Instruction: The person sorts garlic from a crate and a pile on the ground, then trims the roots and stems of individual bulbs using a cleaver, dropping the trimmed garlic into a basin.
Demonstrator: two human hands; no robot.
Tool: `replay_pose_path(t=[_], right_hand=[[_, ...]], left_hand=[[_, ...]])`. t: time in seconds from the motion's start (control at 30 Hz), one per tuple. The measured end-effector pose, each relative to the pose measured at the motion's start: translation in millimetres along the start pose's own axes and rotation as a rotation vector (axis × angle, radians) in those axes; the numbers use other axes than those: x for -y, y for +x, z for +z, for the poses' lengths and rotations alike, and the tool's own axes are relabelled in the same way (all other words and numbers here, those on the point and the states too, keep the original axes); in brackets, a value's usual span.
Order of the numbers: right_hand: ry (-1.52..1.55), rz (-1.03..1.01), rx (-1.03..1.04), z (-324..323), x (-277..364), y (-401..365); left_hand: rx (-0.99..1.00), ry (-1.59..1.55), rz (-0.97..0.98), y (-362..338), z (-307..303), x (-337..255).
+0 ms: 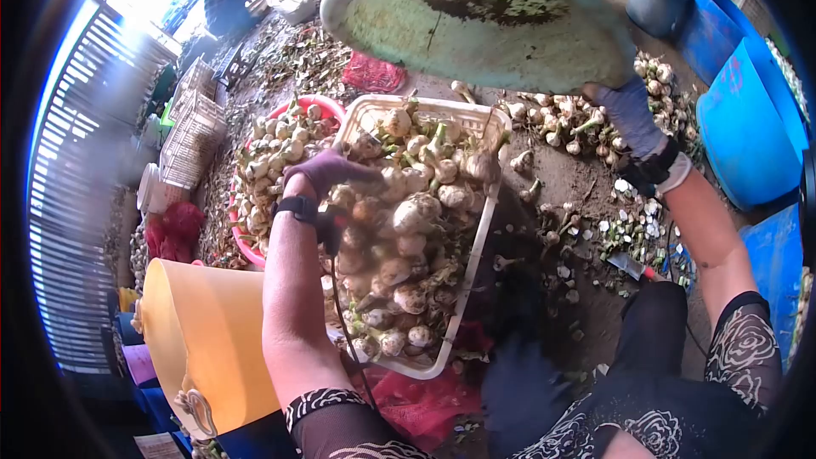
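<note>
A pale green, dirt-stained basin (510,55) is held up and tilted at the top of the view. My right hand (631,117), in a dark glove, grips its rim on the right. Below it stands a white plastic crate (466,302) heaped with garlic bulbs (416,214), many with stalks and roots. My left hand (336,172), in a purple glove, reaches over the crate's left side with its fingers stretched out over the garlic. It is slightly blurred, and I see nothing held in it.
A pink tub (242,242) of garlic sits left of the crate, near a yellow bucket (217,340). More garlic and trimmings cover the ground at right, with a knife (633,268) among them. Blue tubs (752,123) line the right side. Another person (228,4) sits far back.
</note>
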State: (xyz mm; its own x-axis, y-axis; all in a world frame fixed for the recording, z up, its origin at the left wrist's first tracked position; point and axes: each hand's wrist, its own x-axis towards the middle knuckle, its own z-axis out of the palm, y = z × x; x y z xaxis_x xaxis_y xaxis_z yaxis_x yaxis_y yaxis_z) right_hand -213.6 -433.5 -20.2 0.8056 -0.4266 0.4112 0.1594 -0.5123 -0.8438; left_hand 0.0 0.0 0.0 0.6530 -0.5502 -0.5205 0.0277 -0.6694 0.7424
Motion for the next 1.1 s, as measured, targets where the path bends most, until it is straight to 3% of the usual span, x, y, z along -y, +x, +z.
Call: replay_pose_path(t=[0.07, 0.1, 0.17, 0.23, 0.3, 0.33, 0.37, 0.47, 0.53, 0.6, 0.63, 0.67, 0.7, 0.77, 0.8, 0.83, 0.9, 1.03, 1.1], right_hand=[[0.164, 0.024, -0.047, -7, 6, -17], [0.192, 0.002, -0.013, -50, -10, -4], [0.171, -0.027, -0.112, -63, -20, -20], [0.198, -0.048, -0.178, -71, -22, -31], [0.21, -0.064, -0.234, -87, -24, -45], [0.113, -0.006, -0.228, -102, -27, -52], [0.017, 0.055, -0.216, -117, -32, -60], [-0.062, 0.124, -0.233, -162, -59, -84], [-0.071, 0.139, -0.283, -193, -72, -106], [-0.078, 0.139, -0.318, -232, -85, -136], [-0.235, 0.15, -0.271, -260, -95, -153], [-0.394, 0.162, -0.222, -278, -96, -167], [-0.4, 0.165, -0.219, -284, -89, -178], [-0.088, 0.327, -0.181, -286, -62, -202], [-0.031, 0.347, -0.221, -276, -43, -207], [-0.072, 0.375, -0.236, -286, -33, -216], [-0.182, 0.672, 0.128, -307, -20, -232], [-0.118, 0.65, 0.194, -276, 10, -246], [0.01, 0.765, 0.343, -273, -7, -256]], left_hand=[[0.004, 0.082, 0.008, 4, -10, 15], [0.019, 0.038, 0.04, 40, 26, -2], [-0.274, 0.518, -0.326, 40, 39, -41], [-0.33, 0.341, 0.011, 94, 9, 15], [-0.342, -0.078, 0.03, 93, 4, 11], [-0.288, -0.056, 0.073, 81, 2, 2], [-0.267, -0.524, 0.02, 63, 3, -3], [-0.213, -0.379, 0.092, 6, 6, -28], [-0.203, -0.069, 0.342, -30, 19, -24], [-0.289, -0.183, 0.263, -70, 69, -44], [-0.252, -0.137, 0.342, -85, 97, -50], [-0.316, 0.063, 0.602, -88, 121, -29], [-0.442, 0.494, 0.607, -102, 143, -34], [-0.461, 0.78, 0.443, -109, 177, -24], [-0.671, 0.966, 0.585, -99, 189, -1], [-0.641, 0.794, 0.485, -95, 196, 9], [-0.649, 0.821, 0.476, -111, 199, -4], [-0.672, 0.632, 0.57, -132, 205, 48], [-0.742, 0.909, 0.326, -147, 216, 54]])
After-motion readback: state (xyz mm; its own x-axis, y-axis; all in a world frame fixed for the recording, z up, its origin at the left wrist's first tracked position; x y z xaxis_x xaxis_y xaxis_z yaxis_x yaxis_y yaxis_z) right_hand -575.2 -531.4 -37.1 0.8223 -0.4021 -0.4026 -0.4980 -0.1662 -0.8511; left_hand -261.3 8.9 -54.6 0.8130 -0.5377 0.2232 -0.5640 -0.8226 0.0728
